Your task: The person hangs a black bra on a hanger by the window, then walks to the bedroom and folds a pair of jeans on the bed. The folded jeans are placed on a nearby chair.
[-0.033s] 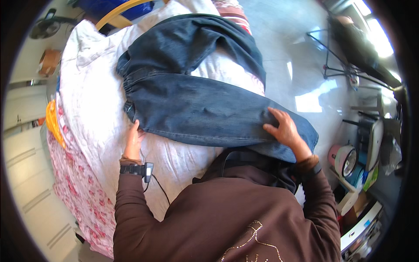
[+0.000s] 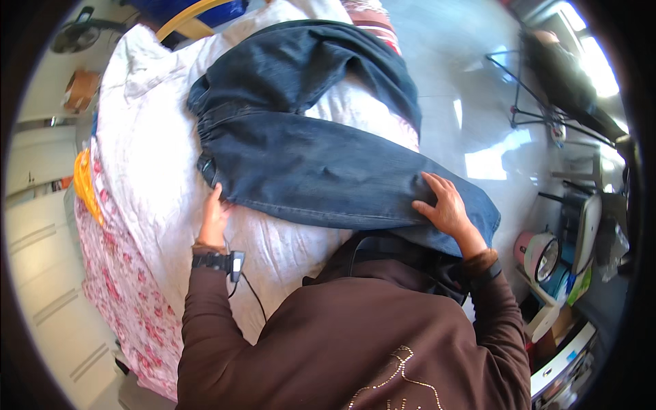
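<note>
A pair of dark blue jeans (image 2: 321, 171) lies spread across a bed, its waist toward the left and its legs running right. My left hand (image 2: 216, 220) is at the near corner of the waistband, thumb along the edge and the other fingers partly hidden by the cloth; it pinches the denim there. On the lower part of the near leg rests my right hand (image 2: 447, 210), palm down, fingers apart. The far leg curves away at the back and hangs toward the bed's right edge.
Under the jeans is a rumpled white sheet (image 2: 154, 137), with a pink floral cloth (image 2: 130, 301) down the left side. A yellow cloth (image 2: 87, 188) lies at the left edge. A fan (image 2: 75, 34), a cardboard box (image 2: 80, 91) and a pink round appliance (image 2: 536, 254) stand around.
The whole view has shifted slightly. Both hands stay at the same places on the jeans, and the jeans lie as before.
</note>
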The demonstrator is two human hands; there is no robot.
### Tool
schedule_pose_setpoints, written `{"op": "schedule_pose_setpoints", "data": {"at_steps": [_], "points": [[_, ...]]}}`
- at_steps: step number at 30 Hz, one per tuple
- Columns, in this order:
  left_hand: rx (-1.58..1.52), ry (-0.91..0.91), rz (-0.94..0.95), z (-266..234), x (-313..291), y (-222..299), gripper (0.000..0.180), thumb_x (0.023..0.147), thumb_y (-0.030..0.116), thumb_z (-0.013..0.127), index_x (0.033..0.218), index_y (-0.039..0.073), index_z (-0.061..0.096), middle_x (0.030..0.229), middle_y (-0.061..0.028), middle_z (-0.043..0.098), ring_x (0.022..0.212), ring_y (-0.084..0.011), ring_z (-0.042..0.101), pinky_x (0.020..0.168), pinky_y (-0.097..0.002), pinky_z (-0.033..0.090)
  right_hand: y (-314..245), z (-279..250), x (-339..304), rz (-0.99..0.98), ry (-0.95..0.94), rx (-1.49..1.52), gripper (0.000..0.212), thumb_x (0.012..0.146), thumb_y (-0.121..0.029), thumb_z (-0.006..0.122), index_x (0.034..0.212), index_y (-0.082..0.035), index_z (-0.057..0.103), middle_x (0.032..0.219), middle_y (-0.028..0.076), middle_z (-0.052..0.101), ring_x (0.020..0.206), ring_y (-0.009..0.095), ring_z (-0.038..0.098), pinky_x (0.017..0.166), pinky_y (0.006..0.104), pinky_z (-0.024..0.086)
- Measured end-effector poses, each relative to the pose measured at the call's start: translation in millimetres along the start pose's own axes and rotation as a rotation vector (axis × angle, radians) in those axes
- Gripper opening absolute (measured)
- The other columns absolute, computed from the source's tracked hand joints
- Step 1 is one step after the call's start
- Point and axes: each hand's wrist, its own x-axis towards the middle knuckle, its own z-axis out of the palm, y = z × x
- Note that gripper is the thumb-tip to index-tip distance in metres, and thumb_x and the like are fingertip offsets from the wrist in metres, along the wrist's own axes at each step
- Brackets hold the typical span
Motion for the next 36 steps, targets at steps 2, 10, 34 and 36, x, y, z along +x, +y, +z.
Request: {"op": "schedule_pose_setpoints", "data": {"at_steps": [2,10,34,36], "points": [[-0.208,-0.096,-0.008,14,-7,-5,0.063,0.080,0.044,0.064,0.127,0.008,0.044,0.121,-0.0113,0.053,0.105,-0.0284,0.053,0.088,-0.0459,0.043,-7,9,-5,-0.067,0.054,-0.087,0.053,0.072,-0.031,0.069,0.116,-0.005,0.056,0.118,0.019,0.053,0.112,0.034,0.048,0.097,0.0394,0.037],[-0.308,0.112,0.368,13,-28,33,0.035,0.075,0.011,0.067,0.106,-0.003,0.058,0.098,-0.0124,0.062,0.083,-0.0252,0.061,0.078,-0.0396,0.050,-33,-11,-1,-0.007,-0.072,0.190,0.014,0.076,-0.012,0.063,0.081,0.001,0.060,0.085,0.013,0.061,0.078,0.030,0.058,0.069,0.0349,0.046],[0.669,-0.446,1.083,238,-27,158,0.024,0.085,0.007,0.059,0.108,-0.001,0.061,0.097,-0.0082,0.065,0.088,-0.0126,0.061,0.079,-0.0224,0.046,-20,34,19,0.227,-0.059,0.598,0.017,0.079,-0.014,0.059,0.088,0.000,0.063,0.061,0.012,0.060,0.055,0.023,0.061,0.055,0.0325,0.048],[0.940,-0.432,1.338,325,-34,152,0.027,0.080,0.011,0.063,0.105,0.003,0.063,0.095,-0.0116,0.064,0.089,-0.0234,0.061,0.082,-0.0294,0.046,-19,40,15,0.131,0.171,0.473,0.012,0.079,-0.012,0.058,0.084,-0.002,0.062,0.068,0.014,0.062,0.065,0.030,0.062,0.059,0.0359,0.049]]}}
